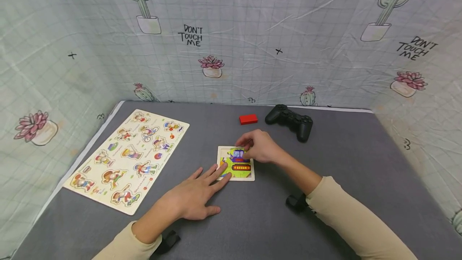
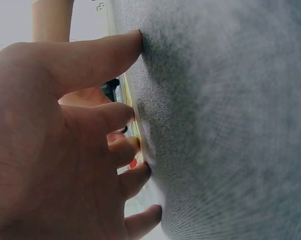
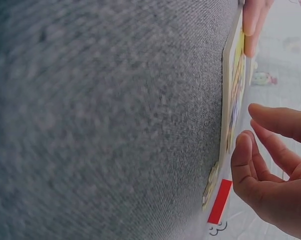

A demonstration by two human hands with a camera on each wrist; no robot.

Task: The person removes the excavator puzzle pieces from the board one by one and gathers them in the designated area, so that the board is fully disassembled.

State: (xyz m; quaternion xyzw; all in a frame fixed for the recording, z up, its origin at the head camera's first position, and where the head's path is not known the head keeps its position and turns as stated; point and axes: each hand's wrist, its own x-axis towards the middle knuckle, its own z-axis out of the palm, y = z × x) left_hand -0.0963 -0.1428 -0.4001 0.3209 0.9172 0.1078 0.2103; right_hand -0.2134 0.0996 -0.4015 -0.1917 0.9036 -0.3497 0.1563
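Observation:
A small square jigsaw puzzle in a pale wooden frame, with a picture of a purple tracked vehicle on green, lies flat on the table. My left hand is spread out, its straight fingertips on the puzzle's left side and its thumb out over the table. Over the puzzle's upper right corner hovers my right hand. In the right wrist view its fingers are loosely bent, with a gap to the thumb and nothing between them. Pale yellowish pieces lie low beyond the puzzle's end there, hidden by the right hand in the head view.
A large wooden board with cartoon figures lies on the left of the grey table. A red block and a black game controller lie behind the puzzle. Printed cloth walls the table at the back and sides.

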